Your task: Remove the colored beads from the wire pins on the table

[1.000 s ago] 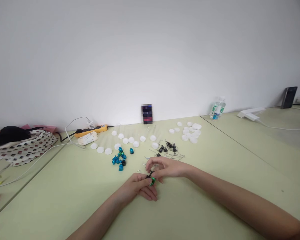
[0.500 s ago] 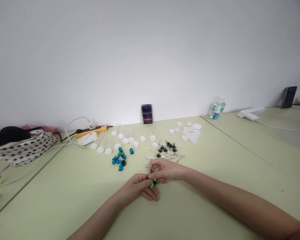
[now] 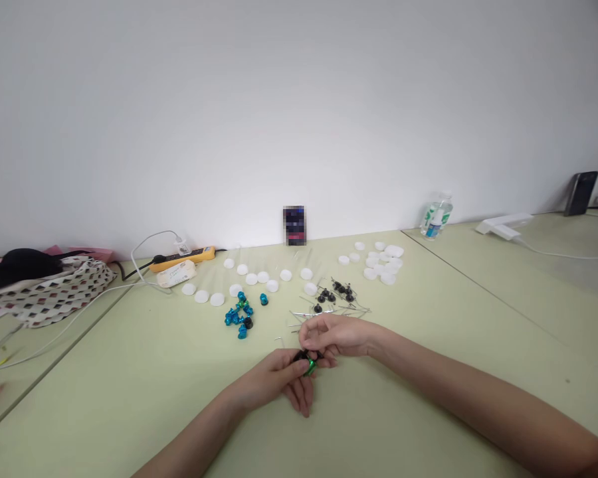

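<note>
My left hand (image 3: 279, 380) pinches a small shiny green fitting with black parts (image 3: 310, 366) between thumb and fingers, low over the table. My right hand (image 3: 333, 334) meets it from above, thumb and index finger closed at the black end; exactly what they grip is hidden. Just beyond the right hand lie thin metal L-shaped hex keys (image 3: 311, 313) and several small black plugs (image 3: 331, 298). Left of them sits a cluster of shiny blue fittings (image 3: 235, 318), with a green one and a black piece among them. One small hex key (image 3: 279, 340) lies near my left fingers.
Clear tubes with white caps (image 3: 272, 286) lie across the back, and loose white caps (image 3: 387, 279) are grouped right of them. A yellow power strip (image 3: 199, 255), a bottle (image 3: 436, 218), a white charger (image 3: 501, 226) and a checked cloth bag (image 3: 54, 292) stand around the edges.
The green fitting has turned in my fingers, and its black parts now show more. My left fingers have shifted slightly downward; the right hand has moved slightly right.
</note>
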Motion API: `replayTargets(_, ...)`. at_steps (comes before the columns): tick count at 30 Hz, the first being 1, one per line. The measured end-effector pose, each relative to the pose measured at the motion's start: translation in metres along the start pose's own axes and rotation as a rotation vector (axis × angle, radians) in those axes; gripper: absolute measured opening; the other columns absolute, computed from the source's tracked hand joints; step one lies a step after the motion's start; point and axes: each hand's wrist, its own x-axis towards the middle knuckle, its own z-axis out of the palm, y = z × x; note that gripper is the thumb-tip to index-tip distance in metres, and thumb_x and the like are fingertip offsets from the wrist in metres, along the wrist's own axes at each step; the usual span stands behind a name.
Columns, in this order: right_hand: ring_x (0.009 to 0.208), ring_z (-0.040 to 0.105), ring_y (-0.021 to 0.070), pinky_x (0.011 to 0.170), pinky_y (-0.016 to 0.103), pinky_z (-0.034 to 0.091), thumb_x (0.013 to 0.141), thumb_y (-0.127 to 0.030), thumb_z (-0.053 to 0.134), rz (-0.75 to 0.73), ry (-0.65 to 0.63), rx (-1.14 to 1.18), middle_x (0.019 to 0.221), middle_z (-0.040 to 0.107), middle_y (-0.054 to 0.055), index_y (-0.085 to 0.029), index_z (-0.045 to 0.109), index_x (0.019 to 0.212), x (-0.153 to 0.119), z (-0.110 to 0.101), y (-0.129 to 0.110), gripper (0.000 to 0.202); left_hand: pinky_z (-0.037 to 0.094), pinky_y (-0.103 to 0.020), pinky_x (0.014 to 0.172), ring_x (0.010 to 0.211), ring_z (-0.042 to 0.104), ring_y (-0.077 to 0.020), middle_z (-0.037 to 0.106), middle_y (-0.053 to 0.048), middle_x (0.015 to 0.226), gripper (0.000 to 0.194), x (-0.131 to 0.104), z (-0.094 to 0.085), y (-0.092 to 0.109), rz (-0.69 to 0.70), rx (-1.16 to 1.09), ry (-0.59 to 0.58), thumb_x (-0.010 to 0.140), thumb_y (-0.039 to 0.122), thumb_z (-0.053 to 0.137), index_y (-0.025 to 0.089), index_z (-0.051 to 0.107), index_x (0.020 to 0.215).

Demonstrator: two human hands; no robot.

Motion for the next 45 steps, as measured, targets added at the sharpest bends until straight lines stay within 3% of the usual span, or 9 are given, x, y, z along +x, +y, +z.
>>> replayTargets(7,0.047,0.054,0.0066,0.044,0.016,0.042,0.072,-0.035,0.069,0.023,0.084,0.053,0.066,0.059,0.000,-0.015,0.053,0.083,0.002,0.001,0.004,0.028,0.047,-0.020,0.044,0.055,0.061,-0.0117,0.055,0.000,0.077,0.031,0.004,0.006,-0.010,0.131,0.051,0.192,0.082,0.044,0.050,0.018,0.047,0.099)
replayTargets(12,0.047,0.054,0.0059,0.043,0.015,0.041,0.072,-0.032,0.068,0.029,0.006,-0.011,0.064,0.059,0.000,-0.013,0.057,0.082,-0.002,0.003,0.001,0.024,0.044,-0.018,0.042,0.049,0.058,-0.0091,0.058,-0.002,0.071,0.033,0.003,0.007,-0.010,0.096,0.092,0.111,0.088,0.045,0.037,0.015,0.048,0.097)
replayTargets(16,0.045,0.052,0.0048,0.043,0.014,0.041,0.074,-0.032,0.066,0.020,0.006,-0.032,0.062,0.056,-0.001,-0.011,0.060,0.082,-0.002,0.006,-0.001,0.023,0.046,-0.018,0.046,0.054,0.059,-0.0088,0.059,-0.004,0.080,0.029,0.001,0.009,-0.004,0.118,0.093,0.097,0.083,0.040,0.050,0.016,0.048,0.099)
replayTargets(21,0.045,0.052,0.0059,0.042,0.016,0.040,0.073,-0.036,0.067,-0.001,0.055,-0.032,0.060,0.056,-0.001,-0.012,0.058,0.079,-0.002,0.009,0.000,0.026,0.047,-0.019,0.043,0.057,0.058,-0.0093,0.058,-0.009,0.100,0.030,0.001,0.012,-0.002,0.205,0.037,0.232,0.078,0.037,0.058,0.018,0.042,0.095)
replayTargets(29,0.051,0.051,0.0075,0.049,0.020,0.038,0.077,-0.040,0.062,-0.144,0.184,0.302,0.061,0.053,-0.001,-0.013,0.050,0.072,0.005,0.028,0.005,0.029,0.044,-0.020,0.041,0.056,0.053,-0.0102,0.054,-0.002,0.080,0.033,0.006,0.020,-0.001,0.317,-0.034,0.472,0.087,0.048,0.036,0.020,0.039,0.105)
replayTargets(33,0.057,0.052,0.0094,0.055,0.023,0.038,0.080,-0.042,0.058,-0.240,0.180,0.443,0.062,0.052,-0.001,-0.015,0.050,0.073,0.007,0.045,0.011,0.029,0.041,-0.019,0.047,0.052,0.048,-0.0084,0.049,0.003,0.064,0.026,0.008,0.025,0.001,0.391,0.048,0.639,0.089,0.045,0.036,0.020,0.043,0.086)
replayTargets(37,0.049,0.045,0.0083,0.051,0.023,0.032,0.085,-0.049,0.047,-0.314,0.165,0.246,0.054,0.047,-0.001,-0.013,0.050,0.063,0.002,0.054,0.010,0.042,0.038,-0.020,0.049,0.049,0.047,-0.0090,0.046,0.004,0.052,0.035,0.011,0.022,0.006,0.394,0.192,0.726,0.089,0.044,0.034,0.019,0.038,0.065)
replayTargets(42,0.055,0.045,0.0090,0.054,0.023,0.032,0.083,-0.047,0.051,-0.451,0.326,-0.266,0.057,0.050,0.000,-0.013,0.055,0.067,-0.006,0.057,0.007,0.038,0.032,-0.019,0.043,0.042,0.044,-0.0091,0.040,0.005,0.041,0.041,0.021,0.014,0.009,0.340,0.163,0.709,0.088,0.045,0.035,0.019,0.032,0.057)
replayTargets(45,0.055,0.047,0.0095,0.054,0.023,0.033,0.082,-0.049,0.052,-0.431,0.352,-0.119,0.058,0.051,0.000,-0.014,0.056,0.068,-0.003,0.057,0.007,0.038,0.031,-0.019,0.040,0.038,0.042,-0.0091,0.039,0.006,0.038,0.042,0.027,0.014,0.013,0.342,0.121,0.701,0.088,0.046,0.033,0.019,0.033,0.055)
